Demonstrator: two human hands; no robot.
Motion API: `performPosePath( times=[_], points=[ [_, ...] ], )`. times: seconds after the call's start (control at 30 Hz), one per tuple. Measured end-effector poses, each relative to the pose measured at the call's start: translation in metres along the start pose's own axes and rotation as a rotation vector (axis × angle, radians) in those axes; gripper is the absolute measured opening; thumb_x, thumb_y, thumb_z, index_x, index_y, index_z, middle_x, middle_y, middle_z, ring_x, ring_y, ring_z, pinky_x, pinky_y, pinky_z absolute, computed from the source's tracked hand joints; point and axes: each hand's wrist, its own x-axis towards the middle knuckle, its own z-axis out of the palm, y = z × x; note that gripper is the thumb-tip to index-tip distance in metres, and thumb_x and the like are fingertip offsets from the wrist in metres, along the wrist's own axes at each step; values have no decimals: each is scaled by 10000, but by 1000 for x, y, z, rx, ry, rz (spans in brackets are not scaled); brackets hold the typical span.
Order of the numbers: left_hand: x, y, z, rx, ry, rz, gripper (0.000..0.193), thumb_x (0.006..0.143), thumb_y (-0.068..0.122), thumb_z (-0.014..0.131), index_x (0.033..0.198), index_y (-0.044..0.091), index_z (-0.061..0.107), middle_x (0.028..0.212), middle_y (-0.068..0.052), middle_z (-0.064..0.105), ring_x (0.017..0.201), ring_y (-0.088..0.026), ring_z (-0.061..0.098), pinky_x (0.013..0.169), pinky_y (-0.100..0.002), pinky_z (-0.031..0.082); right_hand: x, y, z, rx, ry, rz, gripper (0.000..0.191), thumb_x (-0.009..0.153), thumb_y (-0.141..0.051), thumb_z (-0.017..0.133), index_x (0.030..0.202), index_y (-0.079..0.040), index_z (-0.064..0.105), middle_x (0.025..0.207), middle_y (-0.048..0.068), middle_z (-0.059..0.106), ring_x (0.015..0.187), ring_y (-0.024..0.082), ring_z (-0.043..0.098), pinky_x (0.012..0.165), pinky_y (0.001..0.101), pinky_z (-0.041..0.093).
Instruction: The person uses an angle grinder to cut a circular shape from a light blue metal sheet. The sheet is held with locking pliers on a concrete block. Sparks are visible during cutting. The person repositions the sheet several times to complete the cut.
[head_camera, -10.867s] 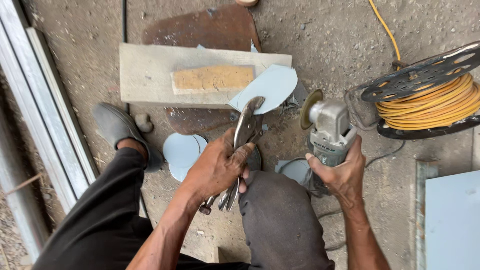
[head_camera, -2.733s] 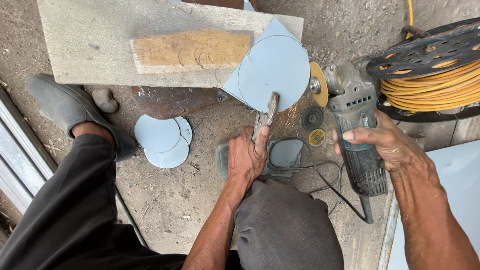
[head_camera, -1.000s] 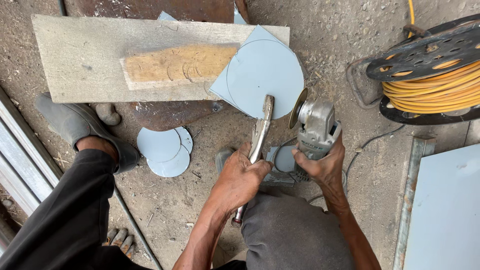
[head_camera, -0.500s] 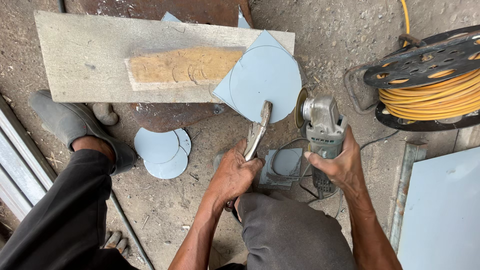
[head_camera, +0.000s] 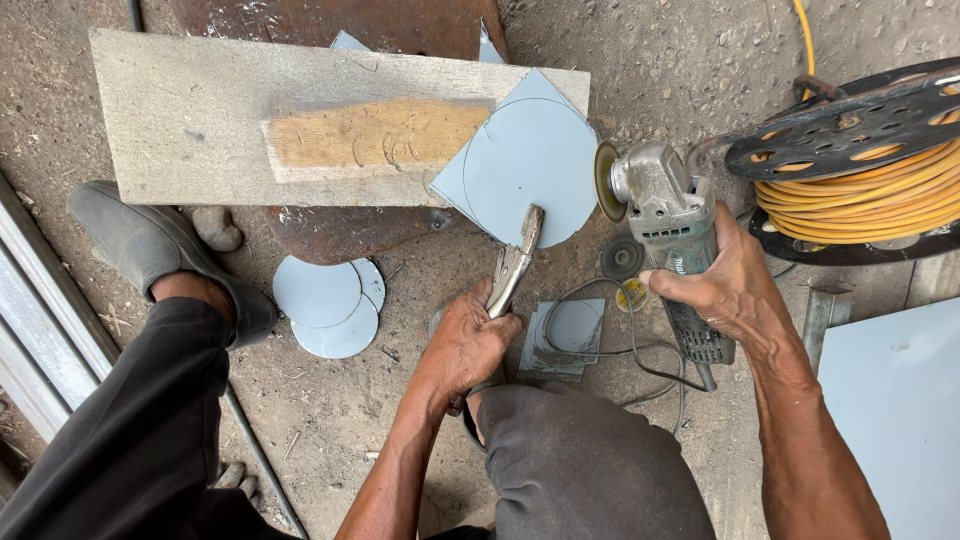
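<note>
My left hand (head_camera: 465, 345) grips locking pliers (head_camera: 513, 262) whose jaws clamp the near edge of a pale blue metal sheet (head_camera: 530, 165) marked with a round outline. The sheet rests on the right end of a grey wooden board (head_camera: 200, 110). My right hand (head_camera: 725, 285) holds an angle grinder (head_camera: 665, 215) by its body, with its disc (head_camera: 605, 180) at the sheet's right edge. Both hands are closed around their tools.
Cut blue discs (head_camera: 325, 305) lie on the dirt by my left shoe (head_camera: 150, 245). A cable reel with yellow cord (head_camera: 855, 180) stands at right, a blue panel (head_camera: 895, 400) below it. A square offcut (head_camera: 565, 335) and spare grinder discs (head_camera: 622, 260) lie near the grinder's cable.
The grinder has swung from beside the pliers out to the sheet's right edge. My left hand keeps the pliers clamped on the sheet; the view shifted slightly.
</note>
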Motion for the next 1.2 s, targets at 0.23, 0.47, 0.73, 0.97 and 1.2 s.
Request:
performPosePath(
  times=[0.23, 0.47, 0.73, 0.97, 1.2],
  points=[
    [3, -6, 0, 0, -4, 35, 238, 796, 263, 650, 911, 69, 575, 652, -58, 537, 632, -213, 543, 609, -430, 477, -31, 10, 12, 36, -29, 1, 941, 569, -425, 769, 1367, -23, 475, 1111, 187, 673, 1000, 302, 693, 892, 513, 588],
    [-17, 12, -6, 65, 68, 75, 326, 813, 289, 670, 963, 3, 624, 630, -93, 557, 590, -219, 536, 576, -434, 468, -73, 48, 39, 44, -66, 79, 1010, 541, -506, 759, 1370, -16, 453, 1101, 212, 681, 994, 341, 712, 877, 533, 601],
    [-59, 73, -77, 367, 203, 208, 333, 949, 241, 525, 1206, 77, 658, 639, -74, 654, 391, -124, 478, 306, -271, 373, -120, 104, 44, 314, 145, 67, 1011, 546, -476, 768, 1384, 5, 466, 1124, 212, 677, 1013, 343, 675, 897, 561, 533],
    [-51, 122, -151, 946, 343, 335, 342, 970, 432, 599, 1074, 135, 733, 787, -49, 660, 567, -179, 505, 474, -308, 436, -164, 134, 36, 692, 242, 119, 555, 652, -248, 750, 1107, 48, 634, 850, 149, 733, 763, 272, 735, 807, 511, 619],
    [-13, 120, -164, 1295, 484, 431, 286, 932, 335, 637, 1180, 199, 678, 1063, -109, 670, 779, -278, 677, 667, -400, 574, -190, 122, 24, 954, 343, 102, 528, 688, -136, 688, 1180, 18, 572, 854, 112, 699, 703, 259, 705, 620, 445, 596]
  ],
)
